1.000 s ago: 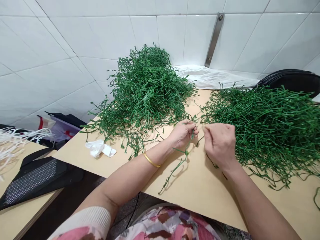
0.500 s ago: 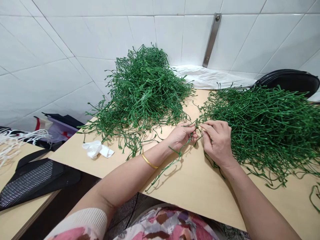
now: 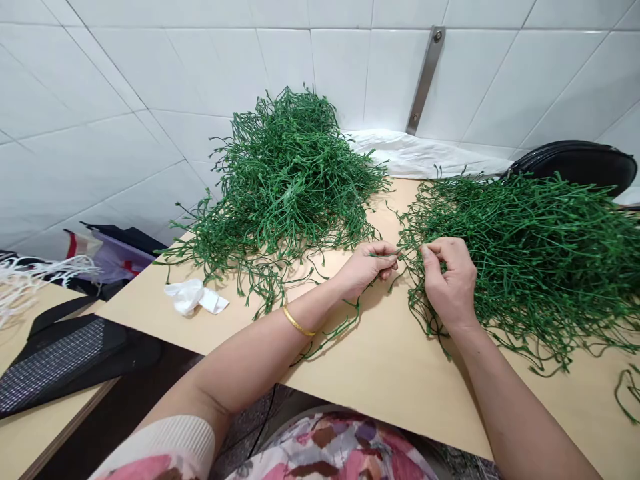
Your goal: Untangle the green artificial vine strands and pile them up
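Saw left hand (image 3: 373, 267) pinching a green stem (image 3: 383, 255) between thumb and index, just above the desk (image 3: 385, 367), at the gap between two heaps. Saw right hand (image 3: 453, 280) near it, with thumb and index tips drawn close and the other fingers curled in. Couldn't confirm a grip at those right tips: too thin and too green against the right heap (image 3: 540, 247).

Traced a trailing strand (image 3: 340, 328) from below left wrist toward the near desk edge. Couldn't verify a join with the pinched stem, with the upper part lost behind the hand.

Noted left heap (image 3: 300, 173) against the tiled wall (image 3: 215, 67); right heap partly blocked by right hand and cropped at the right edge. Couldn't separate single stems deep in either.

Found a loose loop (image 3: 620, 393) cropped at far right. Spotted crumpled tissue (image 3: 197, 297) left of the bracelet (image 3: 297, 322), white sheet (image 3: 400, 150) partly covered by heaps, black bag (image 3: 575, 165) with lower part hidden. Couldn't identify white strands (image 3: 45, 273) cut off at far left.
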### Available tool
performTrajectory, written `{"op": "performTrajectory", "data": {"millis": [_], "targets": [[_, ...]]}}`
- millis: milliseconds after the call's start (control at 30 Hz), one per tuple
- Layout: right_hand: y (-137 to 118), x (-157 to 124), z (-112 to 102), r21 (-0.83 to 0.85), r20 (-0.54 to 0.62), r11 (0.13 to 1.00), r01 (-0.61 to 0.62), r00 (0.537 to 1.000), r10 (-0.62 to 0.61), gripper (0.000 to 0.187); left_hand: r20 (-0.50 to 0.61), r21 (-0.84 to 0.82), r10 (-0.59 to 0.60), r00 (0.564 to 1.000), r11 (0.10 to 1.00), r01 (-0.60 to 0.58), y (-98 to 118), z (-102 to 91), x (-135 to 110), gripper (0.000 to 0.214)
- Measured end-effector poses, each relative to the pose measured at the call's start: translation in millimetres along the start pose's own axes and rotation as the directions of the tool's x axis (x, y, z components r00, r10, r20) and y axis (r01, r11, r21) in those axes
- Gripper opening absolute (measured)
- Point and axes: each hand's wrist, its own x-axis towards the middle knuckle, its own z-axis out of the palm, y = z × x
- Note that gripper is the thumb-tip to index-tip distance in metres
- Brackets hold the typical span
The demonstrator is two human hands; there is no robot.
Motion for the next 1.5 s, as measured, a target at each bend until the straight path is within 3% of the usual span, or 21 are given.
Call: {"op": "performTrajectory", "data": {"millis": [67,200,367,500,700,933,1033,1133,1300,1400,1500], "targets": [[0.3,0.5,0.6,0.057,0.013,0.998,-0.019,1.000,0.019,0.012,0.005,-0.019,-0.021,1.000,1.000,0.022,-0.8,1.4,-0.8,0.010],[-1.5,-1.2,2.8,0.182,0.168,0.977,-0.109,0.983,0.079,0.014,0.004,-0.094,-0.085,0.996,0.992,0.085,-2.9,2.8,-1.2,0.014],[-2.2,-4.3,5.2,0.207,0.268,0.972,-0.107,0.962,0.049,0.011,-0.006,-0.102,-0.070,0.998,0.992,0.069,0.4,2.8,-1.1,0.013],[-0.4,-5.4,6.3,0.157,0.258,0.987,-0.027,0.966,-0.015,0.013,0.009,-0.186,-0.111,0.994,0.976,0.110,6.4,5.2,-4.8,0.021],[0.0,-2.0,5.2,0.186,0.228,0.981,0.055,0.969,-0.097,0.013,-0.008,-0.117,-0.106,0.994,0.988,0.104,8.0,4.7,-7.0,0.035],[0.2,-1.1,1.8,0.263,0.285,0.965,-0.015,0.956,-0.063,0.016,0.058,-0.165,-0.222,0.973,0.959,0.228,9.6,-0.5,-3.0,0.030],[2.0,0.1,0.1,0.244,0.271,0.968,-0.064,0.963,-0.004,0.013,0.109,-0.149,-0.249,0.962,0.953,0.264,10.9,-1.5,-4.0,0.030],[4.0,2.7,-1.7,0.241,0.234,0.970,-0.030,0.972,-0.028,0.011,0.134,-0.097,-0.250,0.959,0.960,0.263,12.3,-1.0,-5.1,0.031],[6.2,5.0,-4.0,0.181,0.221,0.981,0.067,0.969,-0.107,0.011,0.009,-0.017,-0.173,0.985,0.985,0.173,11.8,4.5,-6.1,0.024],[7.3,4.5,-4.3,0.113,0.240,0.993,0.043,0.968,-0.070,0.012,-0.073,-0.005,-0.143,0.987,0.990,0.143,9.7,7.6,-6.4,0.022],[8.4,4.4,-4.8,0.118,0.270,0.993,-0.004,0.963,-0.028,0.012,-0.085,0.006,-0.114,0.990,0.993,0.115,6.1,6.9,-5.0,0.018]]}}
